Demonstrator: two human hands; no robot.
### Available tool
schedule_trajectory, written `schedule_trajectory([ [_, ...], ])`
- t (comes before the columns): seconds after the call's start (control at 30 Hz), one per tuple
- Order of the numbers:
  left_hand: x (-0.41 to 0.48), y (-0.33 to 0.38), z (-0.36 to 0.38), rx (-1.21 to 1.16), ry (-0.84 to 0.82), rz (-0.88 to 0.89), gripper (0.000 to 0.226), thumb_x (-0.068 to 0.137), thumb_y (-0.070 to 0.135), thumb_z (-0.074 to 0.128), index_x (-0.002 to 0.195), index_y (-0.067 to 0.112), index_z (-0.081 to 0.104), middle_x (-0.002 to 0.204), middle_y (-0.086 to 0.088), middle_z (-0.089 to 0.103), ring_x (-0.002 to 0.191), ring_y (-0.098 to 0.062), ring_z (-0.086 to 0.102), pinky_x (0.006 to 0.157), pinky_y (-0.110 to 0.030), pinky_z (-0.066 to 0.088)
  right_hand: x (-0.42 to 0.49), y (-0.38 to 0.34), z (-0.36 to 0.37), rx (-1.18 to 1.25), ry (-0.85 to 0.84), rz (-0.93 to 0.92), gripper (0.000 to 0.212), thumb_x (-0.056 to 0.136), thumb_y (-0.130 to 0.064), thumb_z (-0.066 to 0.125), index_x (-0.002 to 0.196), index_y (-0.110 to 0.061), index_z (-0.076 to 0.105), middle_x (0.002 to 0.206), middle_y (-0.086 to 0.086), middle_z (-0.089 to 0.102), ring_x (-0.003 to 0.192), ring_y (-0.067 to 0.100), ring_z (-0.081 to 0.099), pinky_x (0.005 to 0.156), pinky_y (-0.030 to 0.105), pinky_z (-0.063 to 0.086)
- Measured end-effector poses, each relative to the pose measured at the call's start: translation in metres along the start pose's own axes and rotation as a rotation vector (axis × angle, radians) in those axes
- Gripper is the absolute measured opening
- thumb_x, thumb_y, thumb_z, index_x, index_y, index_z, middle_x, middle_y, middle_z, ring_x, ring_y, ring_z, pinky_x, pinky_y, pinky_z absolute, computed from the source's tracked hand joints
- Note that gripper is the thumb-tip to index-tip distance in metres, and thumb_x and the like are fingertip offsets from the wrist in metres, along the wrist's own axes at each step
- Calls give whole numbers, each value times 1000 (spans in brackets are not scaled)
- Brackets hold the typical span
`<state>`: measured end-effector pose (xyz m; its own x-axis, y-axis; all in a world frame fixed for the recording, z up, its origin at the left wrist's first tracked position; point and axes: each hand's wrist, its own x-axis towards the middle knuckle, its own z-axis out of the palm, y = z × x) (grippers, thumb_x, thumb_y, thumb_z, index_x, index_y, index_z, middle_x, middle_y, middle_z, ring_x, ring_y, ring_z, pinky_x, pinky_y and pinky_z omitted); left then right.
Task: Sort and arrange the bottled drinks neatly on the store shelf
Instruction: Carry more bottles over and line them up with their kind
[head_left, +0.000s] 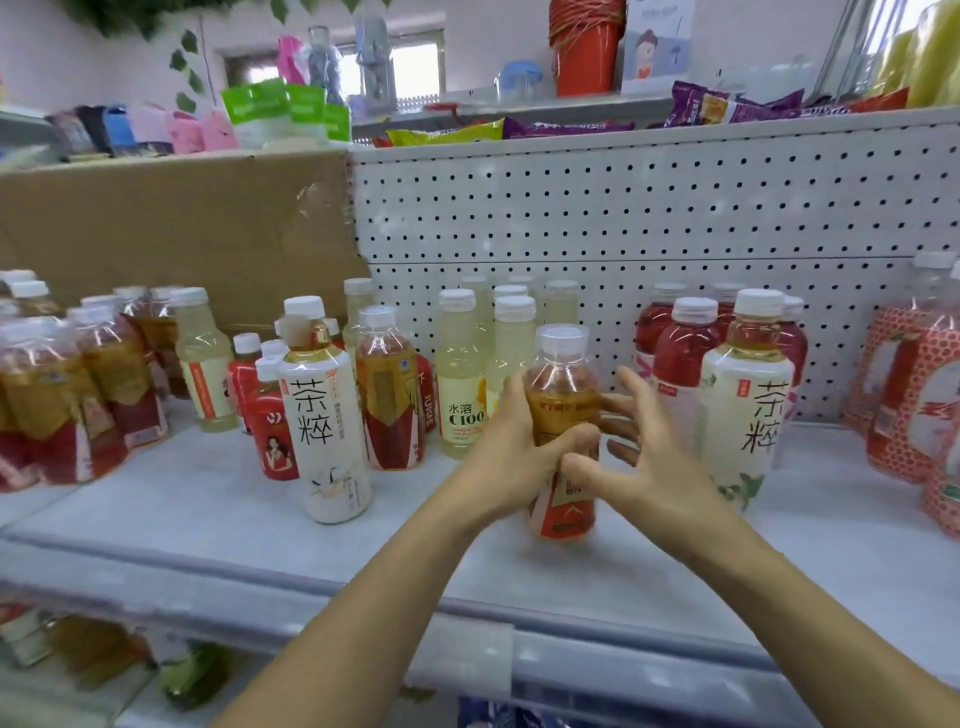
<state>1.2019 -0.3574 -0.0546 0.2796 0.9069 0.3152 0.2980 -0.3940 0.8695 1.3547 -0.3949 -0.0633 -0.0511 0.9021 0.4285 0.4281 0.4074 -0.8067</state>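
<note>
bottle (562, 415) upright on shelf (208, 519), axis vertical; left hand (511, 457) wrapped round it, right hand (639, 457) fingers splayed open, just beside.

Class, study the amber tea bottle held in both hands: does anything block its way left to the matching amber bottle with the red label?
Yes. The white-labelled tea bottle stands near the matching amber bottle, partly in the way of the held bottle.
</note>
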Motion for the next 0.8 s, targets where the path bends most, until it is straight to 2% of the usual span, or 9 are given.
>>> schedule_trajectory([
  [0.07,-12,1,-20,47,-60,-17,64,93,34,67,142,43,27,137,11,52,118,-2,54,98,-25,46,5,-4,7,51,-99,58,107,73,-40,84,153,-39,12,141,-15,44,125,1,48,108,30,41],
  [0.17,-27,-6,-44,211,40,10,67,92,36,66,150,32,32,142,9,46,124,-5,49,106,-32,45,10,-8,24,60,-114,47,91,75,-29,85,144,-38,26,121,-26,55,104,-17,56,89,11,49],
  [0.27,-43,-12,-61,288,309,173,48,91,29,70,135,25,50,118,7,59,103,-3,58,87,-23,53,14,-8,38,39,-17,87,73,76,-29,83,134,-32,38,112,-22,59,103,-7,58,95,28,50],
  [0.37,-49,-17,-76,272,527,275,32,92,21,69,122,23,58,103,4,63,91,-7,60,77,-26,55,17,-10,49,32,20,98,70,75,-28,83,130,-29,40,109,-22,58,102,-3,58,90,27,49],
  [0.43,-44,-23,-78,240,527,212,45,94,28,65,135,23,48,126,2,57,114,-6,55,97,-27,51,17,-11,56,37,51,100,66,75,-24,83,125,-30,40,104,-23,59,95,-8,58,84,21,48],
  [0.5,-33,-27,-71,287,485,78,75,95,34,60,156,21,18,159,1,24,147,-14,20,122,-31,18,17,-12,63,44,78,103,63,76,-23,82,123,-31,41,101,-23,60,90,-11,59,75,13,45],
  [0.6,-14,-30,-56,259,492,-67,96,98,34,54,154,14,-20,163,1,-24,149,-10,-21,116,-26,-13,15,-14,68,35,106,118,64,78,-23,81,126,-30,40,102,-21,58,91,-8,58,71,11,42],
  [0.7,7,-39,-52,129,604,-179,100,97,34,56,152,13,-25,162,-2,-26,150,-16,-22,117,-31,-13,13,-15,69,34,110,126,65,79,-24,80,130,-28,39,104,-21,58,94,-6,57,73,13,42],
  [0.8,25,-48,-63,-51,700,-282,99,95,28,61,155,11,-16,166,-7,-6,153,-24,-1,121,-36,3,13,-16,70,25,114,136,67,79,-26,80,132,-27,39,109,-18,58,98,-3,57,77,18,43],
])
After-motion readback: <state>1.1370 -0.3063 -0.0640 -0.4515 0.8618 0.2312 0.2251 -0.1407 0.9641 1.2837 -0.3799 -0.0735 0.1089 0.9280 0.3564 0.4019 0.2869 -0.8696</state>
